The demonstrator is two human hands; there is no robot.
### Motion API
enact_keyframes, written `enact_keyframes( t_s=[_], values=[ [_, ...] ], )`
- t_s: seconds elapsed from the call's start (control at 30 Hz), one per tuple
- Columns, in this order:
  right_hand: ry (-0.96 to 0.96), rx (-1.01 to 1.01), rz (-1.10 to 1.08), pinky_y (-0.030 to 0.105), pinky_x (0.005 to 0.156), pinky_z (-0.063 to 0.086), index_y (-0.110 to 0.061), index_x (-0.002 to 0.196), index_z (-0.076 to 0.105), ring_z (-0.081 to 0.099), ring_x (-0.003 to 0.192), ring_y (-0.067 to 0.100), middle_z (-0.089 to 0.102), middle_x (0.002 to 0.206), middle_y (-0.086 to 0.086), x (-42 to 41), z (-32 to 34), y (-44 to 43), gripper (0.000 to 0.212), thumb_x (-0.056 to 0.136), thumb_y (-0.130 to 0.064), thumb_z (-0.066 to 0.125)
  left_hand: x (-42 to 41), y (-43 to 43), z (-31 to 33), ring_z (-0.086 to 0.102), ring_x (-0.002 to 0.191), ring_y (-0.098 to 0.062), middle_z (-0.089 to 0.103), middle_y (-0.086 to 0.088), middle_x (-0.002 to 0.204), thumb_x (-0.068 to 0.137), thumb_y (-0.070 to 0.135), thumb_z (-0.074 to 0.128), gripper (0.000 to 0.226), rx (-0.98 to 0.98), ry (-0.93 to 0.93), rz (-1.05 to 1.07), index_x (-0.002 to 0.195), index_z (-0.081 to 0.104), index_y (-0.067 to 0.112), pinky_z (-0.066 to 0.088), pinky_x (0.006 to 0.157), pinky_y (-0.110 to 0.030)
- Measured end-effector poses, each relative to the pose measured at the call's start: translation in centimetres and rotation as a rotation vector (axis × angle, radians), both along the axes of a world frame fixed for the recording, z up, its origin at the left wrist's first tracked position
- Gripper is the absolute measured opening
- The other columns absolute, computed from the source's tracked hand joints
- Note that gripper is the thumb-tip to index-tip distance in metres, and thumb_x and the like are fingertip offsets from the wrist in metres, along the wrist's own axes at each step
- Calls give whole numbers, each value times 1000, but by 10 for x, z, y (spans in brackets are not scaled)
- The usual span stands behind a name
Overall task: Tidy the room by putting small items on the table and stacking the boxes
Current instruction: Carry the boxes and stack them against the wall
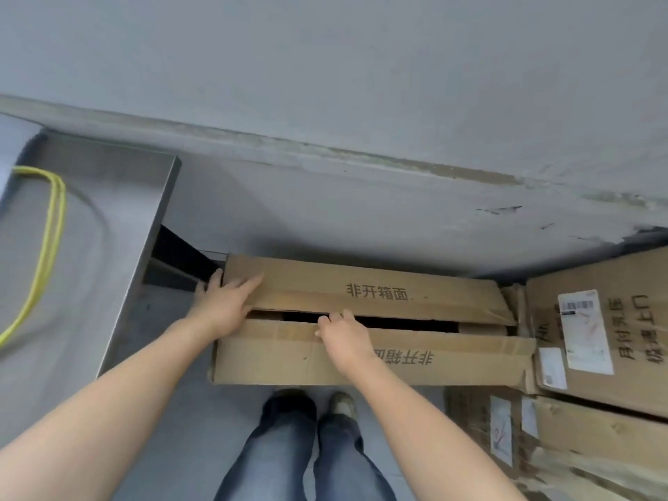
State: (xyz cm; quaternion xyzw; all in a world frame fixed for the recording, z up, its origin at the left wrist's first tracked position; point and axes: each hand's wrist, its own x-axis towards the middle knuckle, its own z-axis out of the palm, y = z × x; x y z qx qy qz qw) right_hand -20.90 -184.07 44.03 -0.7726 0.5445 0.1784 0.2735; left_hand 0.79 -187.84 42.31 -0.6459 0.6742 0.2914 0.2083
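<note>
On the floor against the wall, just right of the table (108, 218), a long cardboard box (271, 359) lies flat with its two top flaps nearly closed and a dark slit between them. The left hand (222, 305) holds the box's left end: its fingers curl over the left edge while the thumb lies spread along the far flap (415, 283). The right hand (345, 336) rests on the near flap (470, 356), its fingertips hooked over that flap's inner edge at the slit. Both bare forearms reach down to the box.

The far flap is printed "非开箱面"; the same four characters are printed on the near flap, upside down from here and partly covered by the right wrist. Touching the box's right end is a second box (632, 294) with a white shipping label (583, 330) bearing a barcode and sideways Chinese print too skewed to read surely. A third box (596, 435), crumpled and also labelled, sits nearer the camera.

The table is smooth grey metal, with a looped yellow cable (47, 247) on it. The floor (361, 218) is grey, and the grey wall (325, 66) meets it at a scuffed, chipped base. Blue jeans (282, 446) and a shoe (341, 405) show below the box.
</note>
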Motion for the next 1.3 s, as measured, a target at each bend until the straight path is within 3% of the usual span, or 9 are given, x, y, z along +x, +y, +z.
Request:
enact_keyframes(
  t_s=[0.13, 0.23, 0.3, 0.43, 0.67, 0.9, 1.03, 1.13, 1.3],
  values=[
    [49, -66, 25, 37, 83, 44, 0, 117, 54, 48, 110, 32, 56, 116, 20, -4, -27, 2, 27, 97, -17, 48, 4, 32, -24, 0, 145, -36, 4, -5, 159, 98, 49, 28, 54, 57, 148, 537, 148, 20, 33, 7, 117, -53],
    [112, -138, 28, 34, 51, 48, -8, 68, 66, 61, 66, 30, 64, 70, 14, -4, -39, -1, 39, 43, -21, 93, -8, 72, -28, -1, 147, -28, 5, -5, 159, 92, 56, 41, 73, 176, 366, 902, 150, 4, 33, 6, 119, -45],
    [169, -132, -46, 38, 54, 49, -6, 72, 65, 62, 70, 34, 64, 76, 18, -9, -44, -7, 46, 33, -7, 90, -31, 92, -31, 6, 147, -24, 1, 2, 159, 91, 50, 48, 83, 300, 554, 981, 149, -8, 32, 15, 116, -42],
    [273, -71, -94, 55, 105, 28, -12, 141, 25, 14, 139, 42, 13, 151, 23, -62, -61, -7, 66, 84, -5, 58, -77, 92, -58, 4, 146, -28, -6, -7, 159, 89, 44, 57, 92, 413, 564, 1017, 147, -15, 37, 18, 115, -44],
    [301, 250, -373, 49, 111, 22, -25, 149, -7, 3, 142, 38, -6, 156, 17, -122, -51, 39, 77, 94, -16, 46, -76, 81, -50, 29, 139, -30, 24, -13, 154, 96, 23, 50, 73, 417, 352, 823, 151, 3, 17, 28, 109, -32],
    [117, 198, -685, 40, 108, 29, -16, 148, 17, 24, 136, 31, 21, 150, 16, -127, 8, 69, 59, 96, -25, 43, -68, 67, 8, 36, 136, -27, 36, -12, 149, 98, 21, 45, 49, 414, 289, 487, 143, 35, 5, 29, 107, -28],
    [-55, 128, -946, 39, 105, 34, -13, 141, 34, 30, 130, 27, 35, 141, 12, -127, 50, 96, 49, 95, -27, 46, -74, 69, 45, 48, 124, -28, 50, -16, 136, 98, 20, 46, 42, 339, 338, 519, 135, 45, 1, 36, 101, -32],
    [-149, 45, -1104, 35, 106, 31, -14, 140, 36, 29, 131, 26, 34, 142, 10, -124, 80, 133, 49, 95, -26, 49, -87, 72, 69, 54, 97, -27, 57, -18, 116, 99, 16, 44, 36, 291, 467, 638, 130, 49, -1, 43, 77, -29],
    [-244, -62, -1458, 27, 104, 27, -13, 138, 39, 33, 131, 23, 38, 140, 8, -118, 109, 209, 48, 94, -24, 52, -111, 94, 88, 54, 87, -26, 58, -17, 99, 98, 12, 44, 24, 280, 504, 577, 112, 56, -4, 41, 82, -35]
  ],
)
